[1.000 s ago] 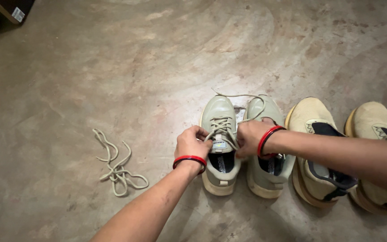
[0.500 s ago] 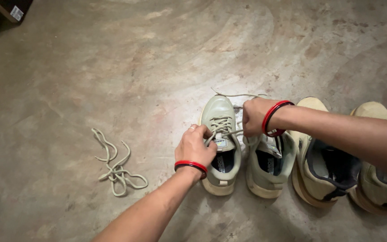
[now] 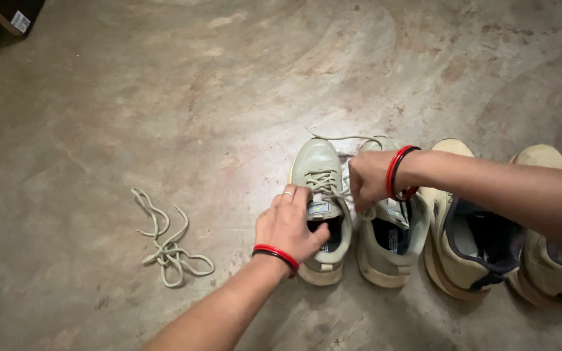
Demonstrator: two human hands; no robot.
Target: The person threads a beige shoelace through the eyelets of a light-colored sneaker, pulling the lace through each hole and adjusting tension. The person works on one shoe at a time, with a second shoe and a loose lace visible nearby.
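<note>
Fingers of my left hand [image 3: 289, 224] curl over the tongue of the near shoe [image 3: 319, 195], thumb tucked into its opening, so that hand is closed on the tongue. A red bangle [image 3: 274, 255] sits on that wrist. Just beyond, my right hand [image 3: 371, 179] is pinched shut on the lace [image 3: 333, 190], with its fingers bunched where the cord leaves the top eyelets of the same shoe; I cannot tell how many strands they hold. Red bangles [image 3: 399, 172] ring that wrist too.

Both hands work on this pale green shoe, which stands upright on the floor [image 3: 164, 97] with its toe pointing away from me. Touching its right side stands its mate [image 3: 388, 244], partly under my right hand, its tongue flopped open. A loose end of lace [image 3: 343, 137] lies in an arc on the floor past the toes of both.

Right of the pair stand two tan shoes [image 3: 489, 240] with dark linings, side by side beneath my right forearm.

Well off to the left lies a spare lace [image 3: 167, 244], tangled in loops on the bare floor. At the far left corner sits a box [image 3: 11, 13], cut off by the frame.
</note>
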